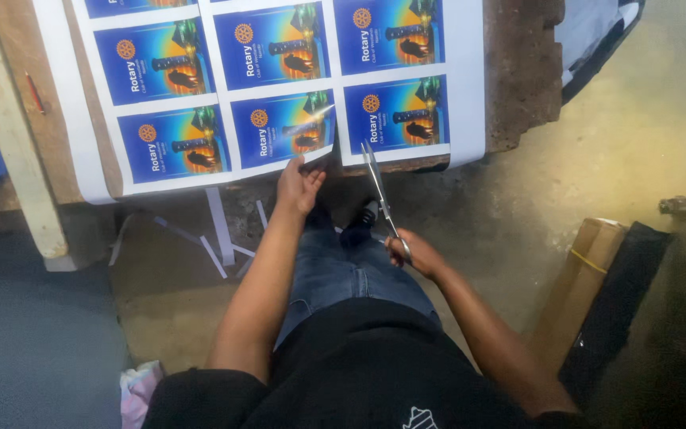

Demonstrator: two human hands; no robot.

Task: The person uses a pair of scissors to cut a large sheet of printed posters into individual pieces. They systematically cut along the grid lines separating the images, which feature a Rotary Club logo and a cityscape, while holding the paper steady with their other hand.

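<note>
- a brown worktop [522,71] fills the top of the view, with a wooden plank [9,135] along its left side and a red pencil [35,93] lying near that plank.
- a large white printed sheet [279,87] lies spread over the worktop, covered in rows of blue and orange cards with white margins between them; its near edge hangs at the front of the worktop.
- a long cardboard box [577,286] with a yellow band leans on the concrete floor [645,119] at the right, beside a black case [617,306].
- the left hand [299,187] reaches to the sheet's near edge, its fingers closed on the lower corner of one card, lifting it a little.
- the right hand [413,253] has its fingers closed around the handles of the scissors [380,199].
- the scissors point up at the sheet, the blades slightly apart, the tips at the white margin just right of the held card.
- thin white paper strips [220,230] lie scattered on the floor below the worktop's edge, left of the person's knees.
</note>
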